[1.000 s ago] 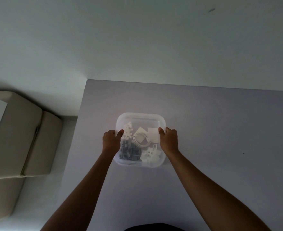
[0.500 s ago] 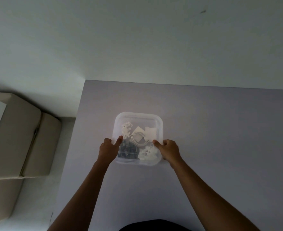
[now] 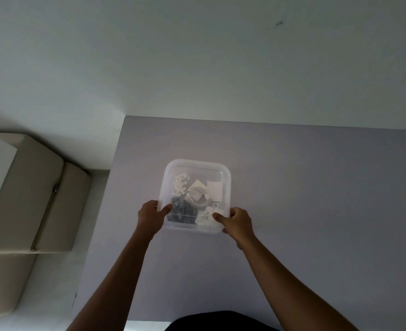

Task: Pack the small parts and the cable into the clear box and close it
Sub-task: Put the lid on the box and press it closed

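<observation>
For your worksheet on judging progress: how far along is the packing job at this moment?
Done: the cable and small parts lie inside the clear box, lid apparently on. In hand: left hand and right hand press its near corners. Left: whether it is fully snapped shut cannot be told.

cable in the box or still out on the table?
In. The coiled white cable lies inside the clear box among the small parts, seen through the clear plastic. Whether the lid is fully latched: cannot tell.
</observation>
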